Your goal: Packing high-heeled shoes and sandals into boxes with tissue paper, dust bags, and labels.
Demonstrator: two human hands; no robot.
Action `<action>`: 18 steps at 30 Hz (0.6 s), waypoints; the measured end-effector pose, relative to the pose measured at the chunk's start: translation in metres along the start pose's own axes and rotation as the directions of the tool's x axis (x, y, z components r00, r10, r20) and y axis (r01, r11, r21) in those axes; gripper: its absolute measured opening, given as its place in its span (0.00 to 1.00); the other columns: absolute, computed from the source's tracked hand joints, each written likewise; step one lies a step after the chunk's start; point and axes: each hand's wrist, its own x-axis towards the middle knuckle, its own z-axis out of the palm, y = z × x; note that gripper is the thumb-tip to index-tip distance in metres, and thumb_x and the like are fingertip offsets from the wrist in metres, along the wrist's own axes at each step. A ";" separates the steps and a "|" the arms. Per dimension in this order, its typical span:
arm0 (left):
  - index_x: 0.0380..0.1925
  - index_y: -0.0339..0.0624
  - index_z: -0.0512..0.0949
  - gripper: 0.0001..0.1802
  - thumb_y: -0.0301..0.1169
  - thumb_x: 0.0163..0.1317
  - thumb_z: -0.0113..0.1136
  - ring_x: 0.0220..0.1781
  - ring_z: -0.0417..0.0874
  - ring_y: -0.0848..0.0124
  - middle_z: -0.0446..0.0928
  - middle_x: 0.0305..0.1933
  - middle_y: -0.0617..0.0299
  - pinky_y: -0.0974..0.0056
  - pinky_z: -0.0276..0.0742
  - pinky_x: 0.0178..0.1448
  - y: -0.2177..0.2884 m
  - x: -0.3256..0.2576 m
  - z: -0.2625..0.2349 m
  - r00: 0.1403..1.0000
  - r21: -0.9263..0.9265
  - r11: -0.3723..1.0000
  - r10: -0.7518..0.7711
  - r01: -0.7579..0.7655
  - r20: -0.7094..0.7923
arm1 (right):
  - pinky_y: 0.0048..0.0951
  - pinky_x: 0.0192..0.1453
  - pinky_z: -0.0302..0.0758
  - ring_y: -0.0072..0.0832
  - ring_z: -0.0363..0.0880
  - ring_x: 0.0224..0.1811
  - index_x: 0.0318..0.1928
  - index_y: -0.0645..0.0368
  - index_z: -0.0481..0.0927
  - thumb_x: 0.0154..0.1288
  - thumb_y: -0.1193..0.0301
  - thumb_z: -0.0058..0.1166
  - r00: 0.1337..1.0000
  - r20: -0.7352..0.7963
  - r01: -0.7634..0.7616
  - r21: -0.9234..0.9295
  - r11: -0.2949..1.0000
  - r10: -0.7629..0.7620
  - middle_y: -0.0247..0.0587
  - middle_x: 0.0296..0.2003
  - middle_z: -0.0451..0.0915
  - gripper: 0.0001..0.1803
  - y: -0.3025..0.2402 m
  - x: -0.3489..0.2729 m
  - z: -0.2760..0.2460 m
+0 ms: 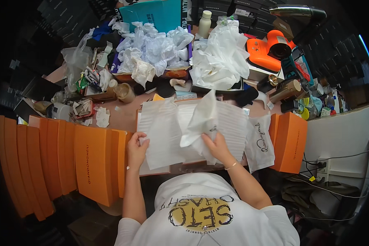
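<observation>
In front of me lies an open box with a thin orange edge, mostly covered by white wrapping sheets. My left hand is closed on the left edge of a thin white wrapping sheet, thumb on top. My right hand grips a folded white bag with dark print, raised above the middle of the sheets and slightly blurred. Another white printed bag lies flat to the right of the box. What is under the sheets is hidden.
Orange boxes stand in a row at left; more orange boxes stand at right. Behind are crumpled paper, a pile of white bags, a white bottle, an orange device and a brownish jar.
</observation>
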 end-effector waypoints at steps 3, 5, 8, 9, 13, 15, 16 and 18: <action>0.34 0.37 0.77 0.07 0.20 0.54 0.60 0.25 0.61 0.84 0.68 0.27 0.73 0.75 0.60 0.27 0.006 -0.002 0.008 0.998 -0.085 0.996 0.041 -0.037 0.047 | 0.46 0.43 0.75 0.54 0.77 0.41 0.50 0.70 0.72 0.62 0.65 0.56 0.975 0.167 -0.055 -0.468 0.882 0.149 0.57 0.40 0.75 0.22 0.082 -0.004 0.062; 0.31 0.37 0.79 0.04 0.20 0.54 0.59 0.25 0.62 0.83 0.70 0.28 0.71 0.75 0.61 0.28 0.019 -0.011 0.015 0.990 -0.044 0.994 0.104 -0.100 0.097 | 0.47 0.43 0.75 0.53 0.76 0.41 0.51 0.69 0.72 0.61 0.65 0.56 0.934 0.250 -0.090 -0.525 0.846 0.254 0.56 0.41 0.75 0.23 0.089 0.000 0.073; 0.32 0.37 0.79 0.04 0.21 0.55 0.60 0.26 0.62 0.83 0.71 0.31 0.71 0.76 0.61 0.30 0.031 -0.017 0.010 0.990 -0.069 0.992 0.113 -0.107 0.081 | 0.45 0.43 0.75 0.49 0.77 0.40 0.51 0.67 0.72 0.60 0.66 0.55 0.930 0.312 0.031 -0.591 0.806 0.193 0.52 0.40 0.75 0.22 0.069 0.007 0.061; 0.32 0.36 0.79 0.04 0.21 0.55 0.60 0.26 0.62 0.83 0.72 0.31 0.71 0.76 0.61 0.30 0.030 -0.016 0.009 0.991 -0.113 0.990 0.094 -0.083 0.092 | 0.44 0.43 0.75 0.47 0.77 0.41 0.51 0.66 0.73 0.61 0.66 0.54 0.933 0.324 0.087 -0.626 0.775 0.157 0.50 0.40 0.76 0.21 0.056 0.008 0.050; 0.33 0.36 0.79 0.05 0.20 0.55 0.60 0.27 0.62 0.84 0.72 0.31 0.71 0.77 0.62 0.31 0.026 -0.007 0.021 0.984 -0.212 0.976 0.079 -0.044 0.160 | 0.40 0.40 0.75 0.37 0.77 0.42 0.54 0.62 0.73 0.58 0.70 0.53 0.950 0.311 0.292 -0.837 0.463 -0.037 0.40 0.39 0.76 0.22 0.095 -0.015 0.085; 0.34 0.36 0.79 0.05 0.20 0.56 0.60 0.28 0.63 0.84 0.73 0.32 0.71 0.78 0.63 0.33 0.036 -0.008 0.033 0.976 -0.168 0.985 0.071 -0.035 0.208 | 0.38 0.39 0.74 0.34 0.76 0.42 0.55 0.60 0.73 0.57 0.70 0.51 0.956 0.292 0.272 -0.844 0.463 -0.028 0.39 0.38 0.76 0.23 0.094 -0.018 0.088; 0.34 0.35 0.79 0.05 0.20 0.57 0.60 0.29 0.64 0.84 0.73 0.33 0.70 0.77 0.64 0.33 0.044 -0.012 0.039 0.979 -0.197 0.980 0.059 -0.019 0.195 | 0.37 0.38 0.73 0.33 0.76 0.42 0.55 0.60 0.73 0.57 0.70 0.51 0.960 0.278 0.250 -0.846 0.470 -0.010 0.38 0.38 0.76 0.23 0.086 -0.022 0.086; 0.35 0.35 0.79 0.05 0.20 0.58 0.60 0.31 0.66 0.83 0.74 0.35 0.69 0.77 0.65 0.34 0.059 -0.015 0.054 0.983 -0.257 0.966 0.039 0.008 0.177 | 0.39 0.39 0.73 0.34 0.76 0.42 0.56 0.61 0.71 0.57 0.70 0.51 0.950 0.305 0.230 -0.823 0.519 0.063 0.38 0.38 0.76 0.25 0.075 -0.024 0.075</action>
